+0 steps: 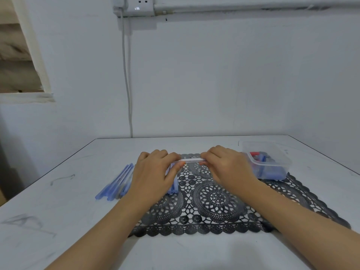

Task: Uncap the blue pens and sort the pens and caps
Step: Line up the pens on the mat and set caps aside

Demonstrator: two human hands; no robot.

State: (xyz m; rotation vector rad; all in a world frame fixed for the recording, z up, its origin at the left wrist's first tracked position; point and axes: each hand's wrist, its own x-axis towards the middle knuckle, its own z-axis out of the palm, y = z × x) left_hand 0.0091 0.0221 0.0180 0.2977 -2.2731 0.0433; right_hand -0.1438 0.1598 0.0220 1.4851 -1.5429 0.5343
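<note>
- I see a white counter (68,211) filling the lower half of the view. Its surface is scuffed, with grey pencil-like scribbles (29,223) near the left edge.
- A black lace-pattern plastic mat (214,199) lies in the middle of the counter, its scalloped edge towards me.
- Both hands are above the far edge of the mat, holding a clear-barrelled slim pen (191,160) level between them.
- The left hand (153,170) pinches the pen's left end with thumb and curled fingers. The right hand (226,166) grips the right end the same way.
- I cannot tell whether the cap is on, as the fingers cover both ends.
- A loose bundle of blue plastic pens (116,184) lies on the bare counter to the left of the mat, pointing away at a slant.
- A few more blue plastic sticks (174,187) sit on the mat's left part, half hidden under the left hand.
- A clear rectangular plastic tub (272,163) stands at the far right, its near corner on the mat. It holds blue plastic pieces (270,173) and one red piece (254,153).
- Behind the counter is a plain white wall (214,75).
- High up is a white double socket (139,5), with white trunking (253,6) running right.
- A white cable (127,84) drops from the socket to behind the counter.
- At far left is a recessed opening (17,55) with a pale frame.
</note>
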